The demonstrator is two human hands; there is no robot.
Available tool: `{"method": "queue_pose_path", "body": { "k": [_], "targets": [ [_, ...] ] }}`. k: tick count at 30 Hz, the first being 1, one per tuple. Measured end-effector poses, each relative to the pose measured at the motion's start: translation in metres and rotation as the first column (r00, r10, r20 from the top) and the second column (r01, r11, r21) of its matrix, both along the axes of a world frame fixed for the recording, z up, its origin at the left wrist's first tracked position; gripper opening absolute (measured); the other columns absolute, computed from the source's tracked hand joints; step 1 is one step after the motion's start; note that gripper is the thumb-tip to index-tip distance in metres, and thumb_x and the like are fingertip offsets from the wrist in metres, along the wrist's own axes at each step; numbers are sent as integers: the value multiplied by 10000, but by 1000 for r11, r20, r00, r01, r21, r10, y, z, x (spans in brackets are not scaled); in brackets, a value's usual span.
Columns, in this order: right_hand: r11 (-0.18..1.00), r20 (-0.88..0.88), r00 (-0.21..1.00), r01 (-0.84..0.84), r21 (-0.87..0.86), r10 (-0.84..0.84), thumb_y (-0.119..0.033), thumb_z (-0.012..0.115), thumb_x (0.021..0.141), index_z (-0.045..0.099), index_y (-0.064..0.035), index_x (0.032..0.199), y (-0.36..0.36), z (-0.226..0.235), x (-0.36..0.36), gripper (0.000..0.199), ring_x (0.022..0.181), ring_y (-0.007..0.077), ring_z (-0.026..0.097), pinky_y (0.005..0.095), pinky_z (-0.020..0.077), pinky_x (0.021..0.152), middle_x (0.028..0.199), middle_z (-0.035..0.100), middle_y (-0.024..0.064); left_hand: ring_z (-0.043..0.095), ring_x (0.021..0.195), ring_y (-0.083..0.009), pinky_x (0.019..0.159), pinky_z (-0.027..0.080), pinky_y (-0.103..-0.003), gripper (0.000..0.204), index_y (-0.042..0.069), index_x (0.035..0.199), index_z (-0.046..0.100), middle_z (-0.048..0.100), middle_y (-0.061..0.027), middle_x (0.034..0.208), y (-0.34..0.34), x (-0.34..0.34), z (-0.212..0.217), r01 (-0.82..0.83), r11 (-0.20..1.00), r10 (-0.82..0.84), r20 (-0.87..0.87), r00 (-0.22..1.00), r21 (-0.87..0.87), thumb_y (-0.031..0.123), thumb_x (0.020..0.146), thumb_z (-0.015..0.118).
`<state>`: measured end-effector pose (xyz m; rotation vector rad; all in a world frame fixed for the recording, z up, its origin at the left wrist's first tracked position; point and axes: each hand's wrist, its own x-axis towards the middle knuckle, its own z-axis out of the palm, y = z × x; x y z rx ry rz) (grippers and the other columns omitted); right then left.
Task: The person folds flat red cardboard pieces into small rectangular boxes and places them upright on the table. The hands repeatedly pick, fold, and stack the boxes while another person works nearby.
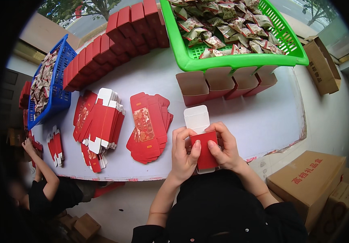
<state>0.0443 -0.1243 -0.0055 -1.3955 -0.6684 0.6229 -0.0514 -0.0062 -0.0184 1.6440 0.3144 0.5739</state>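
A red box (205, 152), its white flap (197, 116) raised, is gripped by both the left hand (184, 149) and the right hand (224, 148), nearer than the green basket (239, 62). Left of the basket, flat cartons (147, 127) are left unfolded. Just before it, four boxes (195, 99) are stood open. Beside it, leftward, stacked boxes (132, 34) are judged finished.

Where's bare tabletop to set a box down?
Biggest: right part of the white table, between the open red boxes, right hand and table edge. Smaller: between the stacked red boxes and fanned red cartons. Crowded: left side, with carton bundles and blue basket.
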Motion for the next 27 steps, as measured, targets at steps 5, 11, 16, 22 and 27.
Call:
{"method": "queue_pose_path", "body": {
  "k": [5,11,16,22,27],
  "targets": [
    [973,205,966,114,199,-155,-6,552,829,420,-5,1100,2,-13,-4,302,1022,229,504,352,419,931,1138,466,158,533,987,-174,608,514,-244,356,25,1193,421,452,-135,1170,-1,2,2,41,997,-43,33,999,66,146,892,568],
    [957,270,957,25,288,-106,-3,547,833,491,4,1175,2,-5,7,347,1040,282,535,388,427,910,1026,523,139,543,983,-177,599,505,-223,601,48,1342,279,506,-124,1133,-8,1,-3,56,990,-33,176,984,-126,51,842,613],
    [987,177,984,-10,159,-18,-52,566,851,603,39,1021,-3,1,10,197,1043,275,538,374,428,899,994,533,137,546,993,-185,612,505,-219,630,43,1363,261,516,-123,1126,-5,0,-2,70,995,-60,146,987,-67,58,842,615],
    [987,-116,992,63,151,-46,-16,576,845,598,51,1032,-3,9,6,200,1001,210,548,314,430,890,1044,564,143,552,999,-206,616,515,-238,637,43,1355,277,510,-134,1176,-5,1,-1,104,995,-103,145,984,2,61,824,628],
    [984,-198,980,48,170,-13,2,575,847,600,41,1002,-10,6,9,161,934,173,556,291,449,833,997,568,113,548,965,-204,618,522,-232,656,53,1354,256,491,-167,1172,-6,0,-3,151,985,-163,149,975,86,29,807,617]
  ]
}}
